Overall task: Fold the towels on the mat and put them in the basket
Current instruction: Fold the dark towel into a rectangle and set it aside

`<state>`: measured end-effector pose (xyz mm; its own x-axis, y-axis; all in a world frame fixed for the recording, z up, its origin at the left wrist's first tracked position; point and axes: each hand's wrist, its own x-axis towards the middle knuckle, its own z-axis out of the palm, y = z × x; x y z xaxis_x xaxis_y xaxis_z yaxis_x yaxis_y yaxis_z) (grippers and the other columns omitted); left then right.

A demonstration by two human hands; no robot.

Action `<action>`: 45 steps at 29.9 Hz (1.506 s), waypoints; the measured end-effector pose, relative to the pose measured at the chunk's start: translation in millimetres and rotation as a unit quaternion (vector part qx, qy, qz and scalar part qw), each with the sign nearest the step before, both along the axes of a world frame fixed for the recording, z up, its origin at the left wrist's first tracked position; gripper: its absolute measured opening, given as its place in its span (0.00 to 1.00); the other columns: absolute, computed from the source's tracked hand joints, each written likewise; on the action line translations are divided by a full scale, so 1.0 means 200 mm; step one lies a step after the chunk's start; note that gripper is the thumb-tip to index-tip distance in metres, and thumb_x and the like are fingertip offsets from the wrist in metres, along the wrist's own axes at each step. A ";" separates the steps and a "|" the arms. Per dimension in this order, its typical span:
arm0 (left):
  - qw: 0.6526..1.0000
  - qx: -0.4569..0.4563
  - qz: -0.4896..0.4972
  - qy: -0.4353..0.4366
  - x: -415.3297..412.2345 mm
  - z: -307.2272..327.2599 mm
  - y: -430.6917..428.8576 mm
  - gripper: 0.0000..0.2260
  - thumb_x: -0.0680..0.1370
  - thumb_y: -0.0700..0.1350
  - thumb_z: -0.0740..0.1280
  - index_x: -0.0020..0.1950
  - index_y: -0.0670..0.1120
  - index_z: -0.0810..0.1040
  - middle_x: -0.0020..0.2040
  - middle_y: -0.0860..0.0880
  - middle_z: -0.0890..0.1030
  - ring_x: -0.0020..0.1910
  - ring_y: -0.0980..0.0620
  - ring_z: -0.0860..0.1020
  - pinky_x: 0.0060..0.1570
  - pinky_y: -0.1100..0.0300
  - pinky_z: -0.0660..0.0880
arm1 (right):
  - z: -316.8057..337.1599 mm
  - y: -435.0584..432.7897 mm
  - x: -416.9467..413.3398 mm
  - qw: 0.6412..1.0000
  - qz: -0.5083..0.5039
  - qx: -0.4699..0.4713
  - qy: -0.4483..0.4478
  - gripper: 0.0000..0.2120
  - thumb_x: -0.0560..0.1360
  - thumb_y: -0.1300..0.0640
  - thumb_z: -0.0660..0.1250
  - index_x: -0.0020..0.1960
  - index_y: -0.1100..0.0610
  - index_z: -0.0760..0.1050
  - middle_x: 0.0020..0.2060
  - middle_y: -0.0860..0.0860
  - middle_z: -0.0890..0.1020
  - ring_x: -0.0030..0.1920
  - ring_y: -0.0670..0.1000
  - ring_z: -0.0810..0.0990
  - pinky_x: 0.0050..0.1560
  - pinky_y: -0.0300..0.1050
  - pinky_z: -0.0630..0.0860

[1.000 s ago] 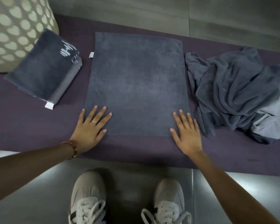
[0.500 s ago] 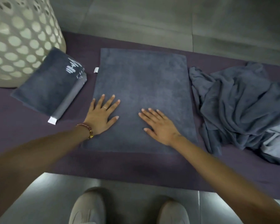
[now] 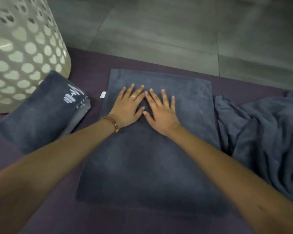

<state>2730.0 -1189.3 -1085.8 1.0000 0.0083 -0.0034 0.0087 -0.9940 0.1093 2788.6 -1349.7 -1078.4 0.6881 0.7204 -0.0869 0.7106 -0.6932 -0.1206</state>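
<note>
A dark grey towel (image 3: 142, 166) lies flat in the middle of the purple mat (image 3: 91, 68), its long sides running from the near edge toward the far edge. Both hands press on its far half, side by side: the left hand (image 3: 128, 107) and the right hand (image 3: 161, 112) lie palm down, fingers (image 3: 139, 91) straight and spread, thumbs almost touching. A folded towel (image 3: 41, 115) sits toward the mat's left edge, against the perforated cream basket (image 3: 20, 48) at the far left corner. Crumpled grey towels (image 3: 260, 132) are heaped along the right edge, just beside the flat one.
</note>
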 end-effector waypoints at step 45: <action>0.992 0.086 -0.044 0.079 -1.35 -0.11 -0.12 0.28 0.80 0.58 0.44 0.77 0.48 0.54 0.76 0.43 0.58 0.76 0.44 0.43 0.70 0.42 0.43 | -0.12 -1.22 -0.86 0.968 -0.250 0.027 -0.003 0.30 0.76 0.48 0.46 0.75 0.58 0.59 0.74 0.56 0.63 0.73 0.57 0.62 0.73 0.50 0.53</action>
<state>2460.0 -1213.0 -1107.7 0.9840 -0.0644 -0.1663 -0.0750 -0.9955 -0.0583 2616.8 -1594.2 -1102.2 0.9523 0.3006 -0.0524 0.2888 -0.9434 -0.1629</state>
